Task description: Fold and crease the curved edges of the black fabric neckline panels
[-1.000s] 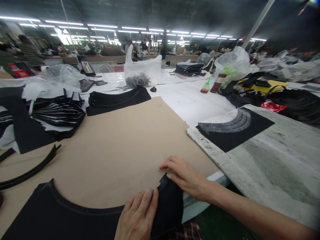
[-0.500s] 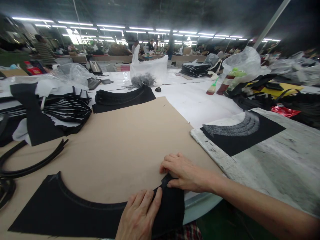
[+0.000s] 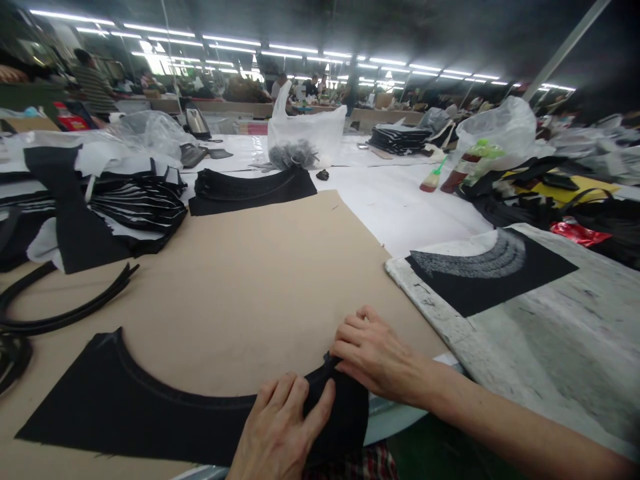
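At the table's (image 3: 400,207) near edge, the left hand (image 3: 280,427), thumb spread, presses the black cloth (image 3: 150,420), best kept flat while the right hand (image 3: 373,350) pinches its curved rim.

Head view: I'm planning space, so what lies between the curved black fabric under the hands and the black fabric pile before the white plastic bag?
Between the curved fabric and pile, the head view shows only a flat beige sheet.

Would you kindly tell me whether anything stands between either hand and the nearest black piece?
Nothing visible does: the left hand rests directly on the black piece, and the right hand touches its curved edge near the right end.
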{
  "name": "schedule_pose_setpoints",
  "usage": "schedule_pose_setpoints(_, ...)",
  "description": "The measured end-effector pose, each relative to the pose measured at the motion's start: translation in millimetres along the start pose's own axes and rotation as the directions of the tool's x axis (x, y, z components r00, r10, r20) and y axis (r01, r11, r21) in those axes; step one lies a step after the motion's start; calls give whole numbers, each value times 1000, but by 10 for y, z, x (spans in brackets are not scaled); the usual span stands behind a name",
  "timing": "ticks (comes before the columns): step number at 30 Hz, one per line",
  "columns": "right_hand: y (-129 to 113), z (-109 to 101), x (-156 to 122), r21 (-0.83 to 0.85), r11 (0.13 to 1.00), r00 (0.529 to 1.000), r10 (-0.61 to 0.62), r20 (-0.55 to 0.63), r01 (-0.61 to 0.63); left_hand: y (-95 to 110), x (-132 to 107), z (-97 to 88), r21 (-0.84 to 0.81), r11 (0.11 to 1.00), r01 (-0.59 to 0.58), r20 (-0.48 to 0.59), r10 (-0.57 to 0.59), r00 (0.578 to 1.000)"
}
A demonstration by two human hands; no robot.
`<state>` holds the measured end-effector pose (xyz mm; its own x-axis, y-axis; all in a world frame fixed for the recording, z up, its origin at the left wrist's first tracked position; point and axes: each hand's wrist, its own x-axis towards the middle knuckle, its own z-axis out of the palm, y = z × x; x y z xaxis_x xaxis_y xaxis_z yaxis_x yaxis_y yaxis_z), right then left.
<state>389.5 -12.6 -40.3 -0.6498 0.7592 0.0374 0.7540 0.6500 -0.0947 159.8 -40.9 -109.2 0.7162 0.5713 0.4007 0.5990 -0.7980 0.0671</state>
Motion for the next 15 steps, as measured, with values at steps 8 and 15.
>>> schedule_pose_setpoints(8,19,144,-55,-149,974,970,-190,-149,168,-1,17,-36,6,1000,-2,-5,2,1000)
schedule_pose_setpoints(15,13,196,-81,-141,972,947,-217,-237,188,-25,15,-39,40,999,-35,7,35,999)
